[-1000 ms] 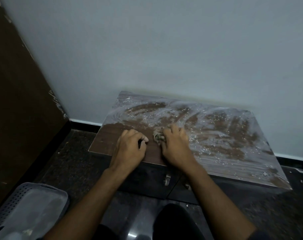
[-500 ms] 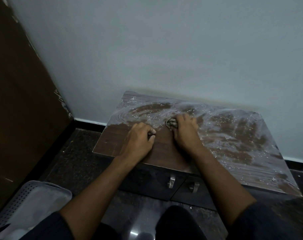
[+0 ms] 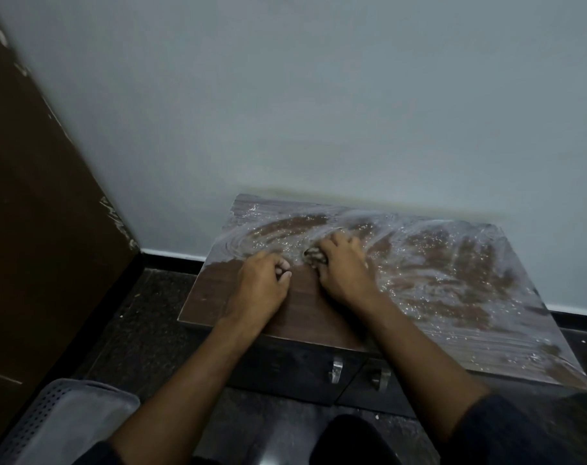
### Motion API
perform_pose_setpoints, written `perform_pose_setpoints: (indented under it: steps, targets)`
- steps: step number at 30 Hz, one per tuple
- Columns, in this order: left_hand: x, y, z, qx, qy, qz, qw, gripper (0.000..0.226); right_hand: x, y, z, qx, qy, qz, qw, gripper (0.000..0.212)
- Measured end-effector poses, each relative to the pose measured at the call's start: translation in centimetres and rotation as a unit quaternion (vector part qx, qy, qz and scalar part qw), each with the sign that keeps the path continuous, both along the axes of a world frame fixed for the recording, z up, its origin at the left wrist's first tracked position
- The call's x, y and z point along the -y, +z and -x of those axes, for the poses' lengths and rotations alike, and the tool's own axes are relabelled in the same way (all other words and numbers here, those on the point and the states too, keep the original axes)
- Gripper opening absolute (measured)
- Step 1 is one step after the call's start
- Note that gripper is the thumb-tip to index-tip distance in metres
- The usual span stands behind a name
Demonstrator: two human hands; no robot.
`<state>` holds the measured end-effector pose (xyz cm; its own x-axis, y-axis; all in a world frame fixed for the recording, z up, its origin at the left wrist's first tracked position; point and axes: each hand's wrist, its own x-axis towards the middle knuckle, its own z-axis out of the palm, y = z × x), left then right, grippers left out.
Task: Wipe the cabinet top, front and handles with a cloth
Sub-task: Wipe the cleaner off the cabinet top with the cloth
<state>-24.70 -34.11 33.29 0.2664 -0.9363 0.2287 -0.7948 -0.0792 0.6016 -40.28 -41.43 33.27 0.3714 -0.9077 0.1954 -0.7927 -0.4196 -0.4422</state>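
A low brown cabinet stands against the wall; its top [image 3: 453, 283] is streaked with white foam, except a cleaner strip at the front left. My right hand [image 3: 344, 268] presses a small wadded cloth [image 3: 314, 256] onto the top near the middle, fingers curled over it; most of the cloth is hidden under the hand. My left hand [image 3: 262, 285] rests beside it on the clean strip as a loose fist holding nothing. Two metal handles [image 3: 336, 366] [image 3: 381, 377] stick out of the dark cabinet front [image 3: 285, 367] below.
A grey perforated basket [image 3: 64, 421] sits on the dark floor at the lower left. A brown door [image 3: 34, 229] stands on the left. A pale wall [image 3: 319, 112] rises directly behind the cabinet. My knee [image 3: 349, 441] is in front of the cabinet.
My right hand has pushed the cloth away from the front edge toward the wall. My left hand slid forward slightly alongside it.
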Motion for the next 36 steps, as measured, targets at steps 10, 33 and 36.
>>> perform_pose_setpoints:
  steps: [10, 33, 36]
  targets:
    - [0.3, 0.6, -0.8, -0.019, -0.020, -0.032, 0.999, 0.014, 0.9, -0.6, 2.1, 0.023, -0.034, 0.005, 0.999, 0.035]
    - [-0.4, 0.6, -1.3, -0.062, -0.003, -0.051, 0.997, 0.022, 1.5, 0.1, 0.7, 0.000, 0.018, -0.015, 1.000, 0.039]
    - [-0.6, 0.8, -1.2, -0.074, 0.006, -0.054, 0.996, 0.025, -0.1, 0.0, -0.7, -0.014, 0.026, -0.001, 1.000, 0.039]
